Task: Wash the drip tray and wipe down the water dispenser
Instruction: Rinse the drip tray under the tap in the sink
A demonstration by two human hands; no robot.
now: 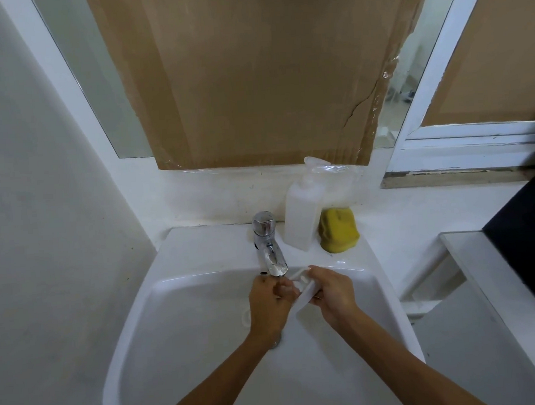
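A small white drip tray (306,290) is held tilted over the white sink (206,347), just below the chrome tap's spout (271,255). My right hand (331,292) grips the tray from the right, fingers curled round its edge. My left hand (270,302) is at the tray's left end under the spout, its fingers curled against the tray. Much of the tray is hidden by both hands. Whether water runs from the tap is not visible.
A white soap pump bottle (301,219) and a yellow sponge (338,229) stand on the sink's back rim, right of the tap. Brown cardboard (252,78) covers the mirror behind. A grey counter (484,283) with a dark object (531,242) lies to the right.
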